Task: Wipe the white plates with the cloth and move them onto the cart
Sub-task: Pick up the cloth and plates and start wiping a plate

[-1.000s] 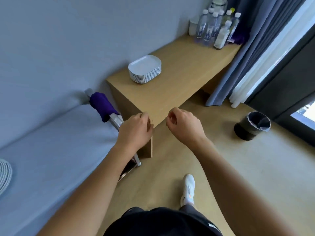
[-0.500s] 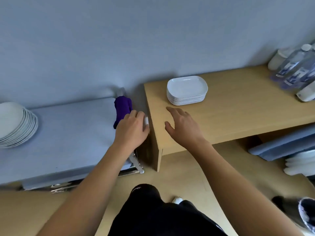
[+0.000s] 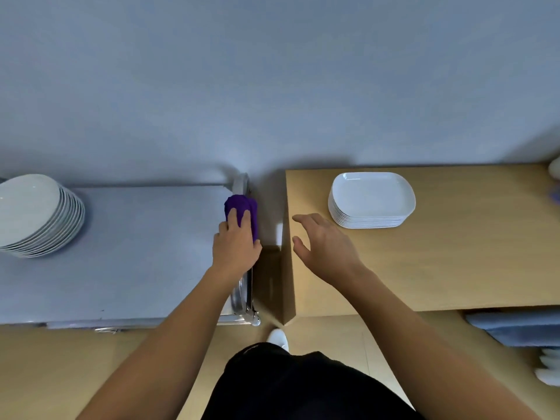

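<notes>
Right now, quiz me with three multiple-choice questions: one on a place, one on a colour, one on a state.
1. The stack of rectangular plates sits: A on the floor; B on the wooden counter; C on a chair.
2. The cloth is: A purple; B green; C white.
3. The right hand is: A a fist; B holding a bottle; C open, holding nothing.
B: the stack rests on the counter top. A: the cloth is plainly purple. C: its fingers are spread, nothing in them.

A stack of white plates (image 3: 372, 198) on the desk (image 3: 454, 262); purple cloth (image 3: 241, 203) bunched on cart (image 3: 136, 253) rail.
</notes>
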`<state>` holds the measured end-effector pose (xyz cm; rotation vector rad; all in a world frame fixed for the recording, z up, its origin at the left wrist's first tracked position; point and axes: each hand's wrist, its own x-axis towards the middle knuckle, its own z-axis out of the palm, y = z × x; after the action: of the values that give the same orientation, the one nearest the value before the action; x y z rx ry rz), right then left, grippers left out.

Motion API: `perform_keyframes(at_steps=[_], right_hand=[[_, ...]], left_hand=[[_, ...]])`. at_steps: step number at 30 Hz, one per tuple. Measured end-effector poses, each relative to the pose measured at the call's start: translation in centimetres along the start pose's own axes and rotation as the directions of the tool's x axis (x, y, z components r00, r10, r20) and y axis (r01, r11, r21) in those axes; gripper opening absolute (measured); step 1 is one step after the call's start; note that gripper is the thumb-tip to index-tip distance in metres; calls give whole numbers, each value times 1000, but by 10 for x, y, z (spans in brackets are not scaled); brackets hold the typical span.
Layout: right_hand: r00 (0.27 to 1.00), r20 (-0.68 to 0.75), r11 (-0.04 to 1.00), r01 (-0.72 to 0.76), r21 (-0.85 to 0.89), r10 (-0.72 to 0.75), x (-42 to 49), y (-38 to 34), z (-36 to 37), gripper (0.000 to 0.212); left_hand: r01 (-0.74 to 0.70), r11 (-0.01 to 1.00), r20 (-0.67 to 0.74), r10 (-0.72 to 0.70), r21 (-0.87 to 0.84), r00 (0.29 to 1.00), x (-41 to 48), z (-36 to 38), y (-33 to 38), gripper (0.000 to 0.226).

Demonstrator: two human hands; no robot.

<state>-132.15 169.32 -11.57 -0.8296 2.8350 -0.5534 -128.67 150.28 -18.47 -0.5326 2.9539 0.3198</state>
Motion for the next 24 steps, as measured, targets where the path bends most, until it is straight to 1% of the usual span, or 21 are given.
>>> perform_keyframes(at_steps=[3, 5, 7, 11, 13, 15, 17, 20, 22, 24], right_hand=[[1000, 19, 1000, -13, 16, 12, 16, 2, 6, 42], [999, 29, 999, -18, 33, 17, 23, 4, 11, 41], [999, 37, 998, -21, 58, 19, 29, 5, 17, 40], [998, 59, 996, -14, 90, 9, 36, 7, 24, 38], [998, 58, 993, -1, 117, -5, 38, 10, 25, 35], [999, 42, 987, 13, 160, -20, 41, 15, 23, 32], [1000, 14, 972, 24, 234, -28, 40, 21, 18, 35], [998, -17, 935, 59, 349, -57, 34, 36, 7, 42], [997, -52, 916, 69, 396, -52, 26, 52, 0, 36], [995, -94, 913, 59, 404, -22, 16, 73, -7, 27]], left_hand=[[10, 1000, 22, -10, -6, 1000, 11, 9, -5, 75], [12, 1000, 7, -12, -18, 1000, 15, 11, -9, 75], [36, 996, -15, -37, -78, 999, 19, 9, -12, 65], [88, 980, -46, -98, -177, 994, 30, -2, -9, 31], [95, 970, -42, -107, -223, 993, 31, -12, -4, 24], [91, 956, -32, -104, -280, 994, 28, -24, 6, 23], [49, 930, -51, -73, -364, 996, 21, -38, 21, 22], [-85, 873, -130, 24, -481, 991, 4, -57, 57, 20], [-164, 849, -156, 98, -502, 983, -5, -62, 83, 17], [-228, 842, -156, 173, -488, 972, -9, -59, 105, 13]])
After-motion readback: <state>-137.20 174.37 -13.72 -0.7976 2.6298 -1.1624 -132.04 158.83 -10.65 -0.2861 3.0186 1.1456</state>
